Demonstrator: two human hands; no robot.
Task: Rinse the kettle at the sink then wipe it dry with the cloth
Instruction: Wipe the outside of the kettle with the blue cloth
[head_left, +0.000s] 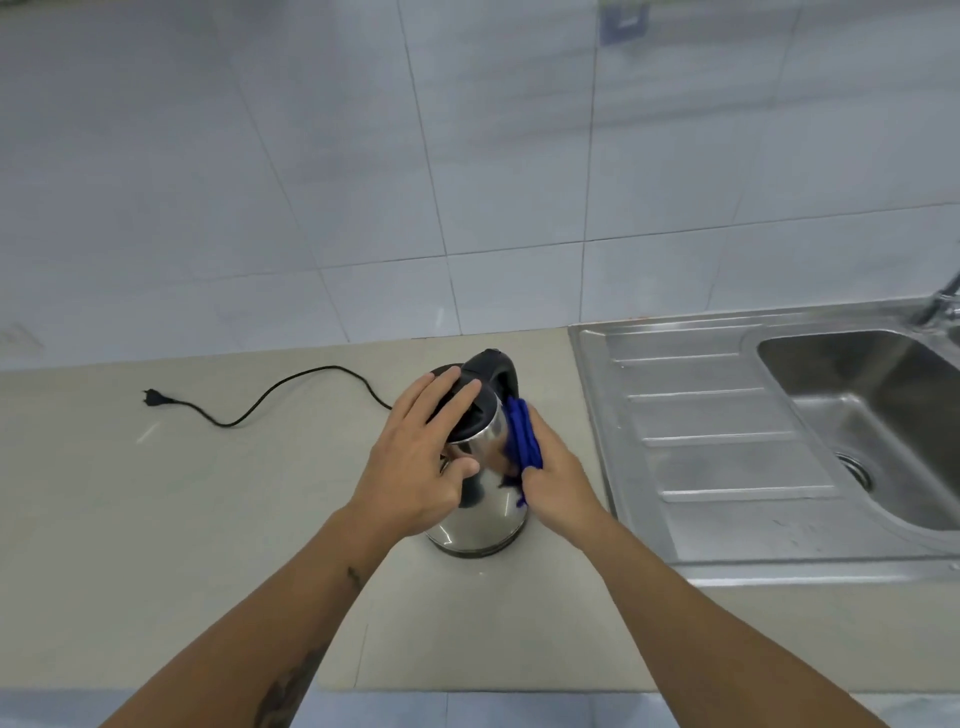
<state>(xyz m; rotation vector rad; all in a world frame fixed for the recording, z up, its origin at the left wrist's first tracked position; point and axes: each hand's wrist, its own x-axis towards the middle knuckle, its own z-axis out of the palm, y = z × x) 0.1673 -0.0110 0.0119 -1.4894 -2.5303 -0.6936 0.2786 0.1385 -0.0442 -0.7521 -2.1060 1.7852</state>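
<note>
A shiny steel kettle (480, 519) with a black lid and handle stands upright on the beige counter (156, 519), left of the sink. My left hand (421, 457) rests over its lid and upper left side, fingers spread, thumb on the steel wall. My right hand (558, 475) presses a folded blue cloth (522, 436) against the kettle's right side. The kettle's left flank is hidden behind my left hand.
A stainless sink (727, 431) with a ribbed drainboard lies to the right, its basin and tap (940, 304) at the far right edge. A black power cord with plug (249, 405) trails on the counter to the left. A tiled wall rises behind.
</note>
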